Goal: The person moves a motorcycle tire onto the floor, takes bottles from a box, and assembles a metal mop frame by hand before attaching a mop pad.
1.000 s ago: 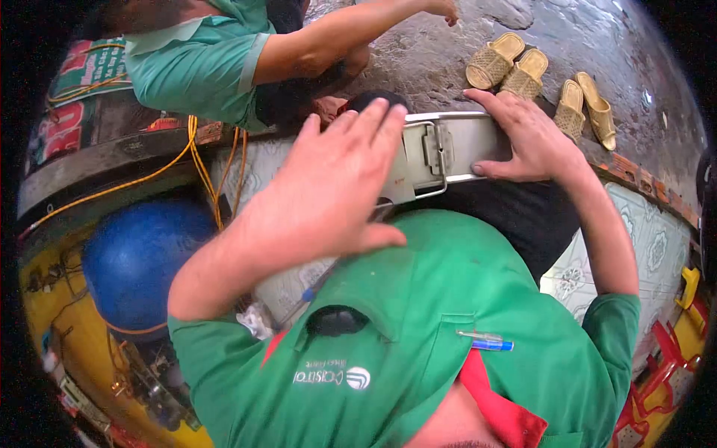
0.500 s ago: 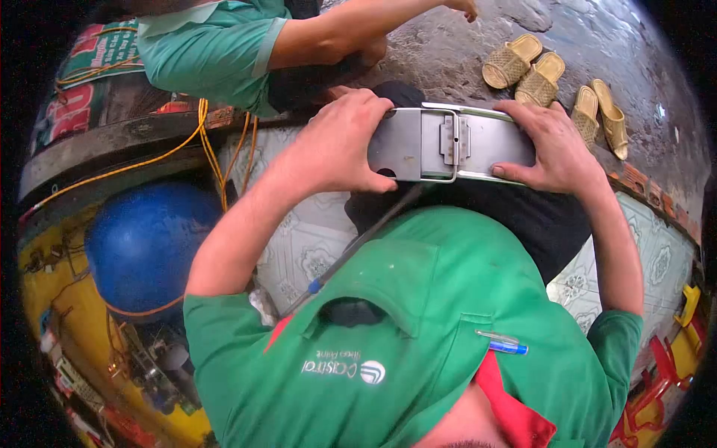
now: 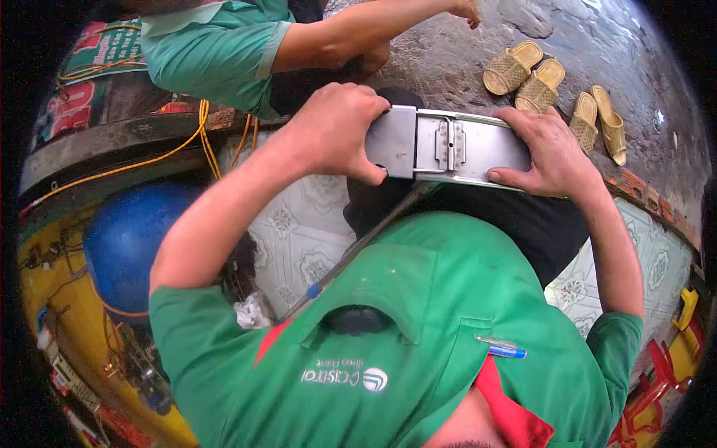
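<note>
Between my two hands is a flat silver metal case [image 3: 493, 149], held over my lap. A darker grey end piece [image 3: 393, 149] forms its left part. On its top are a small riveted, hinge-like plate [image 3: 459, 147] and a wire loop [image 3: 451, 128] lying across it. My left hand [image 3: 340, 134] grips the left end, thumb on the near edge and fingers at the far edge. Around the right end my right hand [image 3: 553, 153] is closed, its thumb lying on the top face. The case's underside is hidden.
Another person's arm [image 3: 351, 37] reaches across at the upper left. Woven slippers [image 3: 539, 86] lie on the wet ground ahead. A blue rounded container [image 3: 138, 246] and yellow cords [image 3: 205, 134] are at left. Patterned tiles [image 3: 314, 216] lie below, and red plastic items [image 3: 650, 388] at lower right.
The wire loop looks lower and flatter against the case. The case has tilted slightly, its right end nearer my body. My left elbow has moved outward; both hands keep hold.
</note>
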The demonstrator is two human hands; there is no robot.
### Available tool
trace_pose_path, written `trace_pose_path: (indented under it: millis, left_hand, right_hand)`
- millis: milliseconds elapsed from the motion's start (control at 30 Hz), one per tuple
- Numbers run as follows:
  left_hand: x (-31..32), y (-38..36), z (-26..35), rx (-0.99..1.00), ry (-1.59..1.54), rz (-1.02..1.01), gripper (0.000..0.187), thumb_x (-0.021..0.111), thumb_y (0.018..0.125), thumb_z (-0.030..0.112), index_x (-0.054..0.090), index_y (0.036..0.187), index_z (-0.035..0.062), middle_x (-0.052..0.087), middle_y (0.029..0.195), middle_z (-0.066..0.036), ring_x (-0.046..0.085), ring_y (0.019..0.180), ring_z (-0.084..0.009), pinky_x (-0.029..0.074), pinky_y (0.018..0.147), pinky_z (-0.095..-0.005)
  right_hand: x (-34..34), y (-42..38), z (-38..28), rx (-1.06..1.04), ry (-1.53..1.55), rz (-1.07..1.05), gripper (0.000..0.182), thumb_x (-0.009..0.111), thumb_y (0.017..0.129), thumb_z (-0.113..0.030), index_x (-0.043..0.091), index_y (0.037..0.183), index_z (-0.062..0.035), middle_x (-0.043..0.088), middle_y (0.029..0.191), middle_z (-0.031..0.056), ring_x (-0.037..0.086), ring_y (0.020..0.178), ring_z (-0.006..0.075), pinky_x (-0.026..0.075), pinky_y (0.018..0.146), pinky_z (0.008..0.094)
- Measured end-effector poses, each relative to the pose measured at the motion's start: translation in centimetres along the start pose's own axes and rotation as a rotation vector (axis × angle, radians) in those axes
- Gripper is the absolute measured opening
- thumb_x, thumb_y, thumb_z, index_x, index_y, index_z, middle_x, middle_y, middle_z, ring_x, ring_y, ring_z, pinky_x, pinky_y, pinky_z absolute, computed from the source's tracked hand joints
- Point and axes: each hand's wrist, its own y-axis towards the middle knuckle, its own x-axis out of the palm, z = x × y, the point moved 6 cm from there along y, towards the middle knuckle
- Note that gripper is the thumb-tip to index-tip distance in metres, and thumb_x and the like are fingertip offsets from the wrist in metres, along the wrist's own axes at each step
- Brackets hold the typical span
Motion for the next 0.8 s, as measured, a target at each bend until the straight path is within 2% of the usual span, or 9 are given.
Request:
trace_pose_path:
  millis: [100, 200, 233, 367, 467, 500, 633, 767, 800]
  left_hand:
    - [-0.4, 0.2, -0.6, -0.024, 0.059, -0.055, 0.067, 0.086, 0.052, 0.036, 0.07, 0.102, -0.0055, 0.07, 0.102, -0.023, 0.069, 0.101, -0.0386, 0.057, 0.091, -0.0453]
    - [0.4, 0.7, 0.0, 0.066, 0.068, 0.026, 0.057, 0.09, 0.052, 0.041, 0.069, 0.084, -0.0012, 0.069, 0.086, -0.019, 0.069, 0.087, -0.0384, 0.057, 0.082, -0.0458]
    - [0.9, 0.7, 0.1, 0.069, 0.067, 0.023, 0.057, 0.09, 0.052, 0.041, 0.069, 0.084, -0.0012, 0.069, 0.086, -0.019, 0.069, 0.087, -0.0384, 0.057, 0.082, -0.0458]
    - [1.7, 0.1, 0.4, 0.023, 0.042, 0.044, 0.072, 0.093, 0.049, 0.047, 0.069, 0.097, -0.0016, 0.068, 0.097, -0.02, 0.068, 0.097, -0.039, 0.055, 0.088, -0.0468]
    - [1.4, -1.1, 1.7, 0.091, -0.005, 0.085, 0.103, 0.096, 0.048, 0.052, 0.061, 0.127, -0.0036, 0.064, 0.124, -0.023, 0.062, 0.118, -0.0392, 0.051, 0.1, -0.0451]
    - [1.3, -1.3, 1.3, 0.09, -0.004, 0.09, 0.103, 0.096, 0.048, 0.052, 0.061, 0.127, -0.0036, 0.064, 0.124, -0.023, 0.062, 0.118, -0.0392, 0.051, 0.1, -0.0451]
    - [-0.6, -2.5, -1.0, 0.031, -0.005, 0.214, 0.127, 0.098, 0.052, 0.054, 0.042, 0.151, -0.002, 0.049, 0.151, -0.023, 0.051, 0.136, -0.0383, 0.044, 0.112, -0.0437]
    - [-3.6, -4.7, -1.7, -0.029, -0.351, 0.55, 0.117, 0.095, 0.064, 0.052, 0.043, 0.154, -0.0003, 0.053, 0.149, -0.024, 0.055, 0.135, -0.0328, 0.043, 0.113, -0.0417]
    - [-2.0, -4.7, -3.3, -0.256, -0.469, 0.382, 0.107, 0.093, 0.069, 0.05, 0.046, 0.151, 0.0001, 0.059, 0.142, -0.023, 0.058, 0.131, -0.03, 0.045, 0.111, -0.0408]
  right_hand:
    - [-0.2, 0.2, -0.5, -0.006, -0.009, 0.03, 0.072, 0.076, 0.081, -0.058, 0.057, 0.124, -0.0026, 0.069, 0.102, 0.0209, 0.066, 0.1, 0.0397, 0.047, 0.092, 0.0486]
    - [-0.1, 0.1, 0.1, -0.026, -0.015, 0.054, 0.072, 0.076, 0.08, -0.058, 0.058, 0.123, -0.0026, 0.069, 0.101, 0.021, 0.066, 0.099, 0.0401, 0.047, 0.092, 0.0489]
    - [0.0, 0.0, 0.0, -0.033, -0.019, 0.065, 0.072, 0.076, 0.08, -0.059, 0.058, 0.122, -0.0026, 0.069, 0.1, 0.0211, 0.066, 0.098, 0.0403, 0.047, 0.092, 0.049]
    - [-0.6, 0.2, -0.3, -0.034, -0.088, 0.081, 0.074, 0.075, 0.08, -0.06, 0.059, 0.123, -0.0021, 0.069, 0.098, 0.0209, 0.067, 0.098, 0.0402, 0.046, 0.092, 0.0501]
    - [-0.2, -0.2, -0.1, -0.013, -0.031, 0.059, 0.072, 0.074, 0.081, -0.059, 0.061, 0.123, -0.0024, 0.069, 0.097, 0.0204, 0.067, 0.098, 0.0401, 0.045, 0.093, 0.0504]
    - [-0.1, -0.2, 0.1, -0.005, -0.01, 0.056, 0.072, 0.074, 0.082, -0.059, 0.062, 0.124, -0.0026, 0.07, 0.097, 0.0202, 0.068, 0.098, 0.04, 0.045, 0.094, 0.0506]
    - [0.1, -0.6, 0.5, 0.054, 0.004, 0.03, 0.07, 0.073, 0.083, -0.058, 0.063, 0.126, -0.0035, 0.07, 0.102, 0.0201, 0.067, 0.101, 0.0392, 0.044, 0.097, 0.0491]
    - [-0.4, -0.6, 1.2, 0.149, 0.055, 0.022, 0.069, 0.073, 0.085, -0.056, 0.063, 0.129, -0.0042, 0.068, 0.109, 0.0206, 0.064, 0.107, 0.0377, 0.042, 0.1, 0.0476]
    - [-0.7, -0.6, 1.5, 0.137, 0.044, 0.025, 0.069, 0.073, 0.085, -0.056, 0.063, 0.129, -0.0042, 0.068, 0.109, 0.0206, 0.064, 0.107, 0.0377, 0.042, 0.1, 0.0476]
